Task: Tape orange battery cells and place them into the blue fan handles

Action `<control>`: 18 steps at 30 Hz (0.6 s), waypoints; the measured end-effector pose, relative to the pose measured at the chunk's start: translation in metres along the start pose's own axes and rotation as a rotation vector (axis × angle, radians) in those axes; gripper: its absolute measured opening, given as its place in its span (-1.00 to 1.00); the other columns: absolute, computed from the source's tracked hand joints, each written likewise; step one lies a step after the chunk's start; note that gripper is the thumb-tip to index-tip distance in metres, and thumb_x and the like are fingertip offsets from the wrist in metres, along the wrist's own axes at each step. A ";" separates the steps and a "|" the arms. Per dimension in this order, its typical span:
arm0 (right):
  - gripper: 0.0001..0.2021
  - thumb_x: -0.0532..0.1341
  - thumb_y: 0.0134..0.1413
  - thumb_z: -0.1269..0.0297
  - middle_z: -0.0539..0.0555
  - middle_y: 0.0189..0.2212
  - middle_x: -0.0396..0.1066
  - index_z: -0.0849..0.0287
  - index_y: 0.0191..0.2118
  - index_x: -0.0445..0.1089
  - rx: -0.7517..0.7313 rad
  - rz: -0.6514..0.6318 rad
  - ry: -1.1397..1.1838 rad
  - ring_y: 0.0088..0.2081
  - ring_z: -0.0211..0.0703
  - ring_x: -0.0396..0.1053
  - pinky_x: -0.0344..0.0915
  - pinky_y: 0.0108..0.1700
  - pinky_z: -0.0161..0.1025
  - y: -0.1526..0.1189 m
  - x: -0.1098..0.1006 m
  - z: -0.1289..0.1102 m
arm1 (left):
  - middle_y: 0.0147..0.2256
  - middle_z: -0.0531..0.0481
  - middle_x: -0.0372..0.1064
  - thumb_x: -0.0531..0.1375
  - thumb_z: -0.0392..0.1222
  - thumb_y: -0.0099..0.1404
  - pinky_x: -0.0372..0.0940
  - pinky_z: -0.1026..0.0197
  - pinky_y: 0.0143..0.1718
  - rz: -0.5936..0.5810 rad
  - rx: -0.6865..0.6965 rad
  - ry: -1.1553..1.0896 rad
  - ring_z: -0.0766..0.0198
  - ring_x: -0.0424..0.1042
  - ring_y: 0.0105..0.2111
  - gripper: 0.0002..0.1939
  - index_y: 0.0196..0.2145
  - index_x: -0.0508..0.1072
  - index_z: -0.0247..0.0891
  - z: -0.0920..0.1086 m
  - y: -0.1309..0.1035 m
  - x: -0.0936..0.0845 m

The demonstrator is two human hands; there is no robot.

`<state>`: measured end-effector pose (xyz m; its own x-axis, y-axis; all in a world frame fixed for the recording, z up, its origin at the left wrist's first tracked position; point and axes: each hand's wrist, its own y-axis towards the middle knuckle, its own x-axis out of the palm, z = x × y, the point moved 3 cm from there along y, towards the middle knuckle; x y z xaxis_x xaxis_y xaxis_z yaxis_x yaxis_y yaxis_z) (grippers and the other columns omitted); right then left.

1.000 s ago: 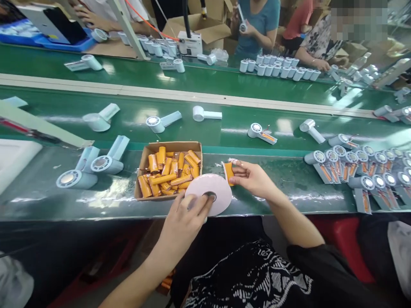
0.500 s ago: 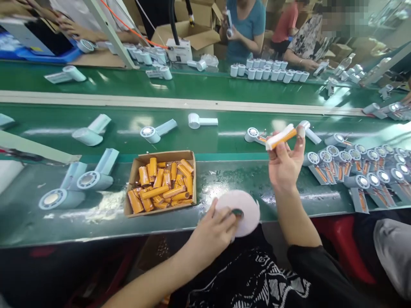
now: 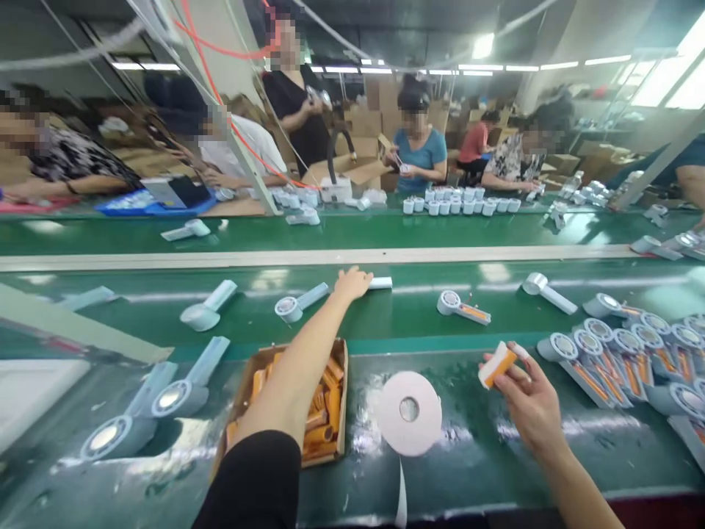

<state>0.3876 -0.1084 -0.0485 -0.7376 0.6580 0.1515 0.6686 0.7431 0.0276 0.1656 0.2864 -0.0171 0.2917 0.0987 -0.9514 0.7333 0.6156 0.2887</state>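
Observation:
My left hand (image 3: 353,283) reaches over the green belt, its fingers closed over the head of a pale blue fan body whose handle (image 3: 381,283) sticks out to the right. Between the fingers of my right hand (image 3: 527,397) is an orange battery (image 3: 502,363) with a strip of white tape along it. The white tape roll (image 3: 397,435) lies flat on the bench between my arms, a loose end hanging toward me. Beneath my left forearm stands a cardboard box (image 3: 344,397) of orange batteries, partly hidden by the arm.
Fan bodies lie along the belt, one (image 3: 450,302) with a battery in its handle. Many more (image 3: 628,340) crowd the right side, and two (image 3: 173,397) rest at the left. A slanted metal post (image 3: 82,319) crosses the left. People work across the belt.
The view has tilted up. My left hand has left the tape roll and moved forward to the fan body on the belt. My right hand, still holding the taped battery, is lower in view.

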 end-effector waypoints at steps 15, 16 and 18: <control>-0.43 0.64 -0.08 0.11 0.18 -0.13 0.70 0.02 0.08 0.58 -0.082 -0.353 0.073 -0.15 0.22 0.71 0.70 -0.13 0.06 0.042 0.079 -0.031 | -0.02 -0.12 0.60 0.30 -0.06 0.51 0.47 0.13 -0.05 -0.504 0.130 0.081 0.09 0.57 -0.04 -0.82 -0.15 0.66 -0.18 0.032 -0.057 -0.002; -0.44 0.64 -0.07 0.10 0.19 -0.12 0.70 0.01 0.08 0.58 -0.095 -0.369 0.067 -0.16 0.20 0.71 0.70 -0.14 0.05 0.043 0.087 -0.032 | 0.06 -0.15 0.57 0.26 -0.11 0.54 0.49 0.08 -0.01 -0.459 0.131 0.098 0.06 0.54 0.05 -0.82 -0.09 0.64 -0.23 0.037 -0.059 -0.005; -0.46 0.62 -0.04 0.08 0.20 -0.12 0.70 0.01 0.08 0.58 -0.110 -0.395 0.038 -0.18 0.17 0.71 0.71 -0.16 0.03 0.043 0.098 -0.033 | 0.18 -0.19 0.47 0.22 -0.20 0.58 0.50 -0.02 0.08 -0.371 0.135 0.133 0.01 0.45 0.20 -0.81 0.01 0.59 -0.30 0.047 -0.066 -0.011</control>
<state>0.3471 -0.0158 0.0003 -0.9370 0.3179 0.1447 0.3421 0.9189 0.1964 0.1427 0.2083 -0.0206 -0.0829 -0.0053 -0.9965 0.8500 0.5216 -0.0735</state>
